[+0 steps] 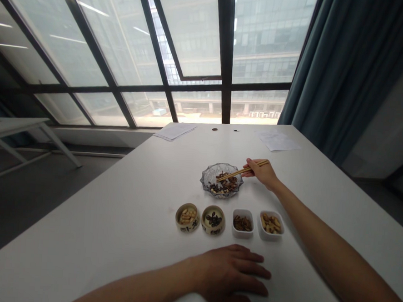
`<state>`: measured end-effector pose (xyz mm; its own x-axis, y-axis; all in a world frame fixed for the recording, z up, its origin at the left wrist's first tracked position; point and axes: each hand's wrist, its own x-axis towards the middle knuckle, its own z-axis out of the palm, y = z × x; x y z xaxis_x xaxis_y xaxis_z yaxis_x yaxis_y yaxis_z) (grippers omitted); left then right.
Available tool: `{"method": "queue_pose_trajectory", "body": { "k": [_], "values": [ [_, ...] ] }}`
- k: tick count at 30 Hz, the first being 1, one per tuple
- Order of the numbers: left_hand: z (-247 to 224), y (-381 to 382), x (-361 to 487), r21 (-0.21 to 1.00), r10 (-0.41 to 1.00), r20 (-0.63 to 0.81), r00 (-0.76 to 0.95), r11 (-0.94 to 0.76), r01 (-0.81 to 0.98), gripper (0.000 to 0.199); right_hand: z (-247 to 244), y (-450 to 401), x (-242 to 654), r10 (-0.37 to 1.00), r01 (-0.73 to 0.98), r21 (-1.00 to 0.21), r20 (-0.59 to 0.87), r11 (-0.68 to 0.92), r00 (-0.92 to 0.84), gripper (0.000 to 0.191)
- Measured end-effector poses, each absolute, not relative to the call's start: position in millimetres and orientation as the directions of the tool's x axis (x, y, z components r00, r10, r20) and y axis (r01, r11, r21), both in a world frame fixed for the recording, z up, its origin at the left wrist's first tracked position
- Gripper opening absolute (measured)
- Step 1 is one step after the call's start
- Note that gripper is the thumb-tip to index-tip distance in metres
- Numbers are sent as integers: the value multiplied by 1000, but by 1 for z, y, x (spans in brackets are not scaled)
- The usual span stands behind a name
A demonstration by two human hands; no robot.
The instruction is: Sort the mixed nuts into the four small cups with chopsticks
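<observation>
White table [115, 223], smooth-topped, with the objects resting directly on it. Centre: a clear glass dish [204, 181] with a scalloped rim. Nearer the viewer, a row of four small vessels, upright and set apart from the dish — from left to right, a round cream bowl [186, 230] with dark markings, a second round bowl [212, 231] just beside it, a white square tub [242, 234] with rounded corners, and a similar white tub [272, 237]. Foreground: the left hand [231, 276], palm down, fingers spread. Far end: paper sheets [175, 131] at left, further sheets [279, 140] at right — between them, two small dark spots [214, 129], too small to identify.
</observation>
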<state>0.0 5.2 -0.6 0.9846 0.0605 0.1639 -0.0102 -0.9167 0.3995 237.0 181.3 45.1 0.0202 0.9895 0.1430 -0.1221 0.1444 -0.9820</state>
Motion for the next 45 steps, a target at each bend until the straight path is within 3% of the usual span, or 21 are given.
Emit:
{"method": "queue_pose_trajectory", "body": {
  "k": [13, 26, 45],
  "values": [
    [0, 5, -1, 407, 55, 142, 988, -913, -8, 47, 54, 181, 246, 979, -81, -976, 203, 202, -1, 53],
    [0, 5, 0, 415, 58, 147, 987, -910, -8, 46, 50, 182, 245, 985, -40, -984, 174, 174, 12, 43],
    [0, 5, 0, 410, 54, 137, 989, -912, -7, 47, 51, 181, 247, 978, -48, -977, 207, 206, -6, 55]
  ]
}}
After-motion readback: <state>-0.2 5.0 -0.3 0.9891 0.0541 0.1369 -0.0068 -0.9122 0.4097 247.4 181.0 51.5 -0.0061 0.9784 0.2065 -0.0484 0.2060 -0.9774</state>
